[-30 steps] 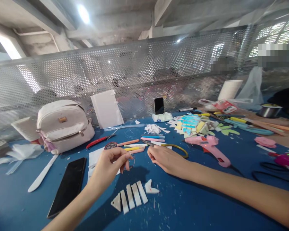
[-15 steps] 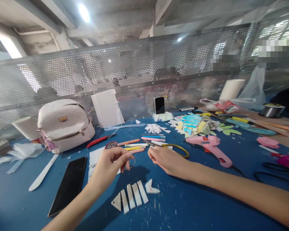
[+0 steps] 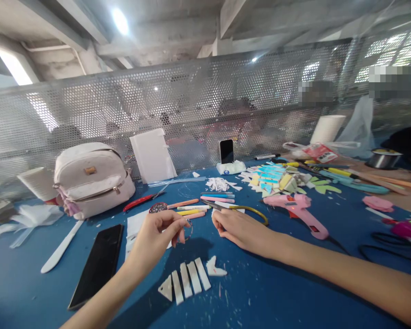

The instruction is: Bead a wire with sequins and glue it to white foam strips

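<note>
Left side of frame, dark phone (image 3: 97, 265) lying on the blue table, clear of your arm. Just right of it, near centre, your left hand (image 3: 159, 233), raised above the tabletop: thumb and finger pinch a thin, clear-looking loop (image 3: 192, 228), which hangs off the fingertips on their right, facing your other hand. Too fine to tell what it's made of.

Below that hand, lower middle of frame: triangular white piece (image 3: 166, 289) with a small hole, then four white strips (image 3: 193, 277), then a forked white piece (image 3: 215, 267). Whole row runs left to right, rising a bit to the right; each strip's long axis slants steeply, upper left to lower right. Your left hand is the nearer one to triangle and strips; forked piece sits below the gap between hands, apart from both.

Right of centre, your right hand (image 3: 239, 233): fingers curled under, can't tell if they grip anything. Yellow-handled scissors (image 3: 260, 214) right behind it, partly hidden. Further right, pink glue gun (image 3: 299, 210), well apart.
</note>
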`<state>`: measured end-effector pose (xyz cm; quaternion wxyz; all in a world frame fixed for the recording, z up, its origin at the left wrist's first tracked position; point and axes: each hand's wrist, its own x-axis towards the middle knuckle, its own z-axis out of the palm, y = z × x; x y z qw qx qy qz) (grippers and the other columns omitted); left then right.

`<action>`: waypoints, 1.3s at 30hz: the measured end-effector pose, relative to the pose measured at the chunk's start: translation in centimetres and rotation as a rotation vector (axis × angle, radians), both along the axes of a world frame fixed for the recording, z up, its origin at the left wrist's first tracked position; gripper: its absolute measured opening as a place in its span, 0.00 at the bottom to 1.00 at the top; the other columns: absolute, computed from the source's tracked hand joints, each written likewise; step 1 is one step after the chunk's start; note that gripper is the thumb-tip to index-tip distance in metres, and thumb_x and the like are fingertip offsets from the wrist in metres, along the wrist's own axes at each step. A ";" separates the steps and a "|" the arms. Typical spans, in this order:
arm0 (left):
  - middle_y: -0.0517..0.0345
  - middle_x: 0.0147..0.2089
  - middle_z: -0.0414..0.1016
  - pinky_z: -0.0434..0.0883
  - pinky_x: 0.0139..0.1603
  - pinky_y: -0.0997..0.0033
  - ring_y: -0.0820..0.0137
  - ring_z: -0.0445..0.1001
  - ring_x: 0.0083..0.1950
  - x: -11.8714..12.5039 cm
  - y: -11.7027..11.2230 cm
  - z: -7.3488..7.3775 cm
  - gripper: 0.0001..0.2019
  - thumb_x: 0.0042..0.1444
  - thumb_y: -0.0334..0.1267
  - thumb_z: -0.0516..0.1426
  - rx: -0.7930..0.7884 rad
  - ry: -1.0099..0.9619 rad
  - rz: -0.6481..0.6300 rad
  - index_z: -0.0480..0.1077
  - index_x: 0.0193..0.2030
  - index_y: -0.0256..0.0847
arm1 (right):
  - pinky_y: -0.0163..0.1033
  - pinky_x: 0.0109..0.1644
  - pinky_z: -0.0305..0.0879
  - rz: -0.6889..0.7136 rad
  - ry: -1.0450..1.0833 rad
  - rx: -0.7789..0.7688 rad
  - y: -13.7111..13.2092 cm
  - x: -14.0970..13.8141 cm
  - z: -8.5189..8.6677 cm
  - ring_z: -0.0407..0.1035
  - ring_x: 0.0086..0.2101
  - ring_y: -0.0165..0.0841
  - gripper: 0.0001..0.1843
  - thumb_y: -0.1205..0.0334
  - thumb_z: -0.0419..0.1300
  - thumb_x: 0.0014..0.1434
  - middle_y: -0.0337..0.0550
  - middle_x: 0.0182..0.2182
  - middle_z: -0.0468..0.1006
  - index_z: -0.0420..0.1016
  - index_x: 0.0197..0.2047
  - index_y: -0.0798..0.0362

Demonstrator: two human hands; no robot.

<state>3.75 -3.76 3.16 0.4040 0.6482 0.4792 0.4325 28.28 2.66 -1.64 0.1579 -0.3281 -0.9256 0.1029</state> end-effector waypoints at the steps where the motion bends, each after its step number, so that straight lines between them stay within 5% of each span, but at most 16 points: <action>1: 0.59 0.20 0.73 0.67 0.24 0.77 0.75 0.66 0.21 0.0 0.0 0.0 0.13 0.60 0.42 0.57 0.001 -0.003 -0.002 0.75 0.29 0.36 | 0.36 0.31 0.52 -0.001 -0.005 0.006 0.0 0.0 -0.1 0.65 0.30 0.33 0.09 0.75 0.54 0.55 0.43 0.32 0.72 0.59 0.37 0.52; 39: 0.60 0.21 0.73 0.66 0.23 0.79 0.76 0.66 0.21 -0.1 0.3 -0.4 0.12 0.61 0.40 0.56 0.006 -0.012 0.002 0.76 0.31 0.35 | 0.35 0.30 0.51 -0.003 0.010 0.012 0.4 -0.2 -0.2 0.64 0.29 0.32 0.07 0.73 0.52 0.57 0.43 0.31 0.71 0.59 0.37 0.52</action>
